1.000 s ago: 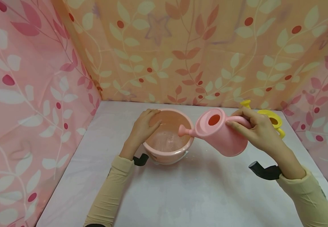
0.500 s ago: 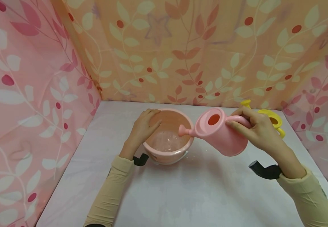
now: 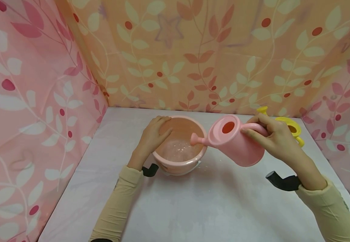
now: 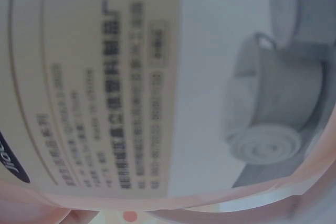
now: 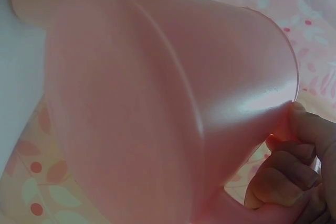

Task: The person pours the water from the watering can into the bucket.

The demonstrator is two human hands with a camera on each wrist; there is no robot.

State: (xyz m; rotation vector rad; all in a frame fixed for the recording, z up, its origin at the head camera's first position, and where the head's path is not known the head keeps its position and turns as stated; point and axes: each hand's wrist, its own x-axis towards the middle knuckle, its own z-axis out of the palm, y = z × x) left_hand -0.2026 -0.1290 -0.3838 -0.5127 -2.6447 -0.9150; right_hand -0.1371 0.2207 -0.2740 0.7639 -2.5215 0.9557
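Observation:
A pink bucket [image 3: 179,164] stands on the white table, with rippling water [image 3: 178,151] inside. My left hand [image 3: 153,136] holds its left rim, the thumb on the inner side; the fingers' outer side is partly hidden. The left wrist view is filled by the bucket's printed label [image 4: 131,93]. My right hand [image 3: 273,136] grips the handle of a pink watering can [image 3: 238,144], held tilted above the table. Its spout head [image 3: 195,139] reaches over the bucket's right rim. In the right wrist view the can's base and side [image 5: 157,103] block most of the scene.
A yellow watering can [image 3: 289,126] stands at the back right, partly behind my right hand. Small water drops lie on the table [image 3: 175,208] right of the bucket. Patterned cloth walls [image 3: 175,60] close off the back and both sides.
The water's ripples and glints in the bucket have shifted. Both hands, the bucket and the pink watering can keep practically the same place.

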